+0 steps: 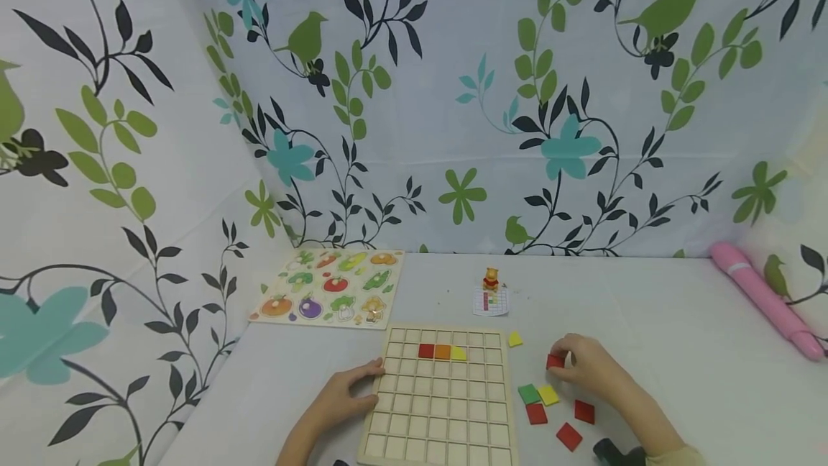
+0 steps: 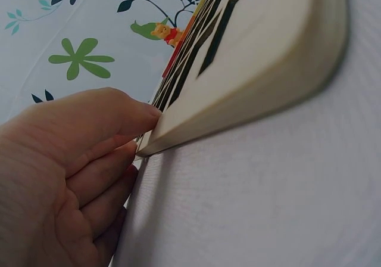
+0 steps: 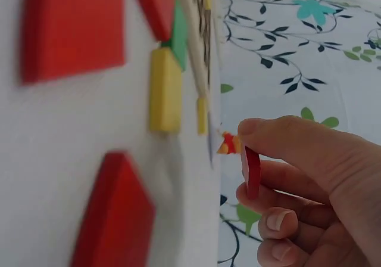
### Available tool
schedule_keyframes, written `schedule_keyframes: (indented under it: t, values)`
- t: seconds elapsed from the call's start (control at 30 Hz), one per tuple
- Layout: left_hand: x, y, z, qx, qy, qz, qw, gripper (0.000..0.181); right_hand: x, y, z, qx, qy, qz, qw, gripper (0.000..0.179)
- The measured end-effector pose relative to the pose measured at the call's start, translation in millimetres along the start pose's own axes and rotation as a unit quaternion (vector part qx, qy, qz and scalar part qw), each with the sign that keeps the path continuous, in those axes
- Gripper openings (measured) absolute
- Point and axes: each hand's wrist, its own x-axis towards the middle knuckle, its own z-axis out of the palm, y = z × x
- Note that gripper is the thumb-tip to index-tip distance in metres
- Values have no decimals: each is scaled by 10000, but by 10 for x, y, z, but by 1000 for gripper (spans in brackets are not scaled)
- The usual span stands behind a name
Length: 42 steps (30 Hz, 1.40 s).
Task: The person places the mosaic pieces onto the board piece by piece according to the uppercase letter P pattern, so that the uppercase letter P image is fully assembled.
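Note:
A wooden grid board (image 1: 446, 408) lies flat, with a red tile (image 1: 426, 351), an orange tile (image 1: 443, 352) and a yellow tile (image 1: 458, 353) side by side in one row. The left hand (image 1: 349, 390) grips its left edge; the left wrist view shows the thumb (image 2: 140, 115) at the rim and fingers curled beside it. Right of the board, the right hand (image 1: 585, 364) pinches a red square tile (image 3: 253, 171) between thumb and fingers, raised off the table in the right wrist view. Loose red tiles (image 1: 569, 437), a green tile (image 1: 528, 394) and a yellow tile (image 1: 548, 395) lie near it.
Another yellow tile (image 1: 514, 339) lies by the board's upper right corner. Behind stand a small bear figure (image 1: 491, 279) and a printed card (image 1: 485, 302). A vegetable picture board (image 1: 336, 284) lies back left; a pink stick-like object (image 1: 766, 300) is far right.

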Motion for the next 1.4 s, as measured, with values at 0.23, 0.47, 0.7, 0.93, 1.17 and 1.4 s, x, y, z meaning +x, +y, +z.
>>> schedule_keyframes:
  t: [0.23, 0.47, 0.7, 0.93, 1.17, 1.4]
  values:
    - [26, -150, 25, -44, -15, 39, 10000, 41, 128, -219, -30, 30, 69, -371, 9993, 17]
    - [25, -125, 11, -19, -11, 0, 10000, 41, 179, -396, -30, 329, 122, -1084, 9935, 14]
    - [24, -118, 10, 28, -38, 21, 10000, 41, 242, -539, 32, 471, 159, -1535, 9869, 13]
    - [23, -130, 20, 55, 3, 52, 10000, 41, 331, -706, 142, 498, 306, -1885, 9803, 14]
    - [32, -152, 21, 101, -1, 53, 9999, 41, 412, -869, 237, 578, 336, -2177, 9737, 13]
    - [33, -164, 18, 67, 6, 77, 9999, 41, 466, -1051, 296, 864, 191, -2329, 9685, 13]
